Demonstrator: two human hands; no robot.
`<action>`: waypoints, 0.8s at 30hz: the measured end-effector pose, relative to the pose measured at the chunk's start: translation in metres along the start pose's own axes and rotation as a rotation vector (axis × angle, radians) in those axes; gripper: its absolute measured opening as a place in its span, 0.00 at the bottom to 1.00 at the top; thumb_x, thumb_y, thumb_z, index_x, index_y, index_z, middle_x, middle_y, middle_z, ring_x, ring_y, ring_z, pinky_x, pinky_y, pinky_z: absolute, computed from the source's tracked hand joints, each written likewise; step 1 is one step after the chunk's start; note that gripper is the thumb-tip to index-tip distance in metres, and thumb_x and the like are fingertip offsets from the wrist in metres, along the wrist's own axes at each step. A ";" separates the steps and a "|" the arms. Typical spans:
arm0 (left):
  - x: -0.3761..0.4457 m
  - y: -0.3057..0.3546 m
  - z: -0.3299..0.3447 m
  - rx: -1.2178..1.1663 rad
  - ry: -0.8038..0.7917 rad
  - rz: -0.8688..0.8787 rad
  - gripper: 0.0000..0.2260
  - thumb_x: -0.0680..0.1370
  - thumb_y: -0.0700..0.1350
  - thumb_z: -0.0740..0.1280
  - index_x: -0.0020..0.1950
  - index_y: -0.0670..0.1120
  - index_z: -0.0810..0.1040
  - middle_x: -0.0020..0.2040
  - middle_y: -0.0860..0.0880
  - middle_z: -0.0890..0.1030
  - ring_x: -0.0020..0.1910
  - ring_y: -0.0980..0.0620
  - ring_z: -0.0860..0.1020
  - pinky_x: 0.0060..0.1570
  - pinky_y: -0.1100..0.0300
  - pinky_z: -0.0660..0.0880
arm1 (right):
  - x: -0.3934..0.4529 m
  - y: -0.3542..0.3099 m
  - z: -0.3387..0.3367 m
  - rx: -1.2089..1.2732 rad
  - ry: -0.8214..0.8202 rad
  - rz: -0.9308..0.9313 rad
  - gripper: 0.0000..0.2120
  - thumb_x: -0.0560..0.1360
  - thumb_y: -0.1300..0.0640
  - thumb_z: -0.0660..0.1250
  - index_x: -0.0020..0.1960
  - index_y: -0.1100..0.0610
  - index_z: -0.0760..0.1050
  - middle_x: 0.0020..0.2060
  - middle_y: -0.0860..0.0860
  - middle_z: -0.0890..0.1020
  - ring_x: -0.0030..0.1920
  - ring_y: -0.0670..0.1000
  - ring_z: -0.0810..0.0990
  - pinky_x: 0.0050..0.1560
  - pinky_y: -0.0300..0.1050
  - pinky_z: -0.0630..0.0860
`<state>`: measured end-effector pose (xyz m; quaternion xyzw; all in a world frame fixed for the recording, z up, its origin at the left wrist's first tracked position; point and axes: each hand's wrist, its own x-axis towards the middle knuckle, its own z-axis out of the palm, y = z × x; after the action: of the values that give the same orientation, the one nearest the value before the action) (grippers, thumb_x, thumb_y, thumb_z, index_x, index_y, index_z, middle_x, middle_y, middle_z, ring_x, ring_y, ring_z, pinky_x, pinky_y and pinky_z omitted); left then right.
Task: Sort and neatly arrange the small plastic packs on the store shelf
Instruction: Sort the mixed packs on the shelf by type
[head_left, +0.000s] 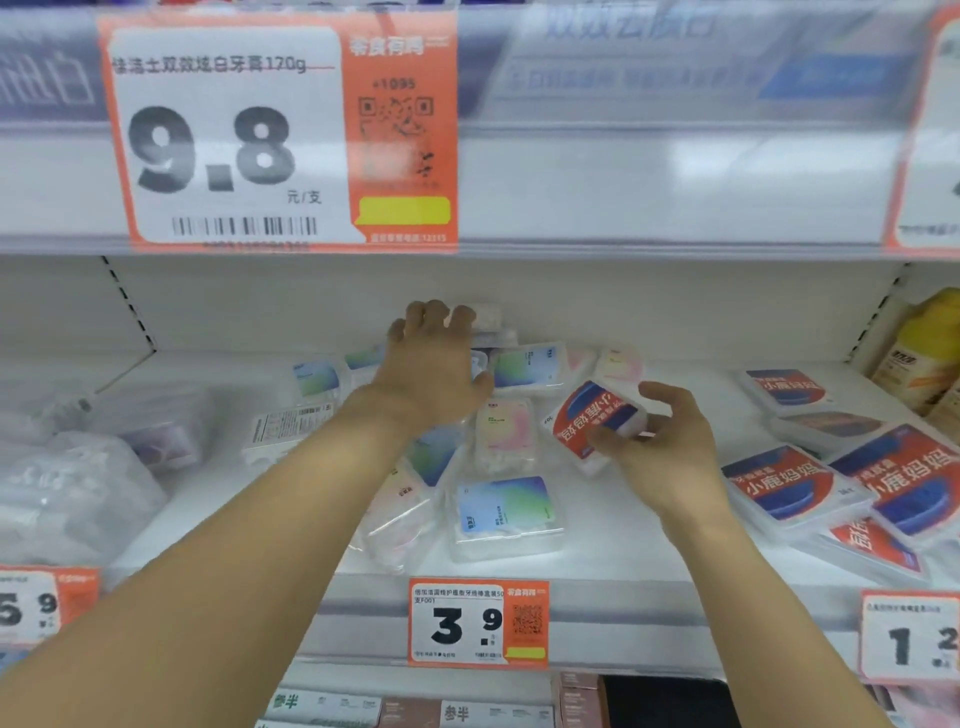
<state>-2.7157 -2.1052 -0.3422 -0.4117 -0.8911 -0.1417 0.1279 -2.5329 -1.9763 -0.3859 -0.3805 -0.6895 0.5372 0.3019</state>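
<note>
Several small clear plastic packs lie jumbled on the white shelf (613, 561). A blue-green labelled pack (506, 514) sits near the front, a pink labelled pack (504, 434) behind it. My right hand (660, 447) is shut on a red-and-blue labelled pack (597, 421), held tilted above the shelf. My left hand (434, 358) reaches to the back of the shelf, fingers spread over a pale pack (488, 317) stacked there; whether it grips is unclear. More red-and-blue packs (789, 488) are piled at the right.
Clear plastic bags (78, 483) lie at the shelf's left. Yellow bottles (924, 353) stand at the far right. An upper shelf edge with a 9.8 price tag (228, 135) hangs overhead. A 3.9 price tag (478, 623) marks the front rail. Boxes (415, 712) fill the shelf below.
</note>
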 end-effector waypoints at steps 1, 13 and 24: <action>0.017 -0.001 0.007 0.002 -0.042 -0.016 0.31 0.74 0.53 0.67 0.75 0.46 0.61 0.71 0.43 0.65 0.71 0.42 0.60 0.69 0.48 0.60 | 0.002 0.001 -0.002 0.023 -0.001 0.012 0.32 0.68 0.61 0.79 0.67 0.50 0.68 0.54 0.50 0.78 0.52 0.52 0.80 0.53 0.49 0.79; 0.060 -0.008 0.040 0.001 0.028 -0.118 0.26 0.67 0.52 0.74 0.62 0.51 0.69 0.60 0.46 0.67 0.60 0.45 0.65 0.53 0.49 0.71 | 0.009 0.004 -0.005 0.042 -0.079 0.023 0.25 0.71 0.64 0.75 0.63 0.51 0.71 0.51 0.49 0.77 0.42 0.45 0.78 0.39 0.40 0.75; 0.030 -0.025 0.012 -0.178 -0.104 0.118 0.24 0.69 0.51 0.75 0.61 0.51 0.71 0.55 0.50 0.71 0.55 0.49 0.66 0.58 0.48 0.72 | 0.002 -0.005 -0.016 0.034 -0.054 0.032 0.23 0.70 0.61 0.77 0.61 0.50 0.72 0.53 0.51 0.80 0.49 0.52 0.81 0.51 0.50 0.81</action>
<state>-2.7553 -2.0960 -0.3464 -0.4797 -0.8548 -0.1908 0.0528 -2.5221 -1.9669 -0.3778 -0.3716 -0.6823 0.5635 0.2810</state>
